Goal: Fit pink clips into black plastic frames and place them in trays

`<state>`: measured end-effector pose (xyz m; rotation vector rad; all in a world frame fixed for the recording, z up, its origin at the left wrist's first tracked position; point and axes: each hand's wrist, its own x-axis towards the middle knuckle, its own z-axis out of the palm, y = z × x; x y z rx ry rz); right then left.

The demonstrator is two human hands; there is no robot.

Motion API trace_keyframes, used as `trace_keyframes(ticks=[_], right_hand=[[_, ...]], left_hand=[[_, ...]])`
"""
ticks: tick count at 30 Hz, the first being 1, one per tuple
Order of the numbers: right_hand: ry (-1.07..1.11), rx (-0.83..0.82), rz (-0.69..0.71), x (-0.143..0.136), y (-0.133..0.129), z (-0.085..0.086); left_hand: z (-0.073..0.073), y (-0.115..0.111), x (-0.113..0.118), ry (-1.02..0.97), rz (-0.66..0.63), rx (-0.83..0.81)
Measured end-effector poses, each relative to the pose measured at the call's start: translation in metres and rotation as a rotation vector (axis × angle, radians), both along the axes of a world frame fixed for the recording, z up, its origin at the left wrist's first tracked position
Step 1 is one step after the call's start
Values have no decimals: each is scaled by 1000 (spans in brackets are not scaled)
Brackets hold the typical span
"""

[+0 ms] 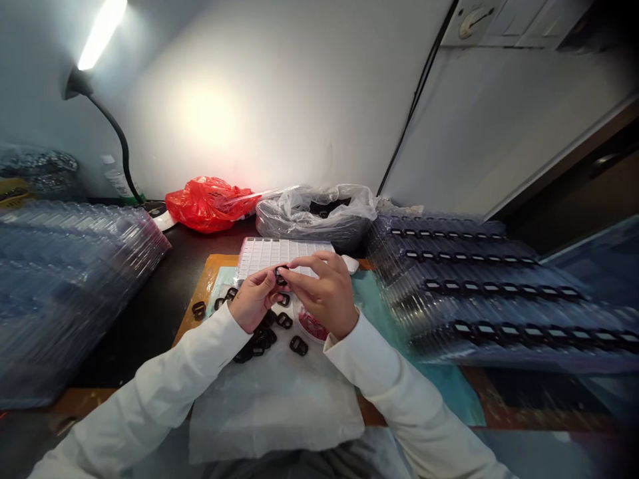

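My left hand (251, 301) pinches a small black plastic frame (281, 276) between thumb and fingers. From the other side, my right hand (328, 291) has its thumb and fingertips closed on the same piece, partly covering it. Several similar loose black frames (298, 345) are scattered beneath my hands on a translucent plastic sheet (279, 406), some in a heap by my left wrist. A round container with pink-red contents (312, 325) sits below my right hand, partly hidden by it. Behind my hands lies a white gridded sheet (272, 251).
Clear plastic trays (479, 273) holding rows of black frames are stacked at right. More stacked clear trays (74, 286) stand at left. Against the wall are a red plastic bag (207, 205), a bin lined with clear plastic (314, 223) and a lit lamp (102, 36).
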<state>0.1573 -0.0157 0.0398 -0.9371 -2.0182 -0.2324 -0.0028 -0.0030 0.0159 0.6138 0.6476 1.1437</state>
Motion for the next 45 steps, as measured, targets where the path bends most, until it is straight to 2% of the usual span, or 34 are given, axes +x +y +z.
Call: trace_keyframes(ticks=[5,8,10,12,14,16,19,21,28,33,39,43,45], right_hand=[[-216,12,55,0,0,4],[-202,-67,76,10,-2,16],[-166,-227,51,21,-5,23],[-238,-456,-6,29,-9,23],[-418,-647,-61,32,-11,14],[-560,-720,-99,31,-9,1],[-598,-724,-124,24,-4,-13],[-593,-739,-132,21,-1,-14],[-706,-750,-220,17,-2,-2],[-723,-696,-236,14,-4,-4],[-695,-661,-195,13,-6,-7],[-604,-642,-189,21,-8,1],[-499,-643,-133,26,-10,7]], left_hand=[[2,2,-2,-41,44,-5],[7,2,-3,-49,70,0],[9,2,-4,-39,73,-4],[10,2,-4,-22,75,-28],[10,2,-3,-8,77,-60],[10,2,-3,-4,75,-79],[10,2,-2,0,68,-82],[11,2,-3,4,67,-75],[9,2,-2,-6,49,-70],[8,2,-2,-21,47,-55],[9,2,-1,6,45,-88],[7,2,0,11,49,-75],[5,2,-1,13,42,-67]])
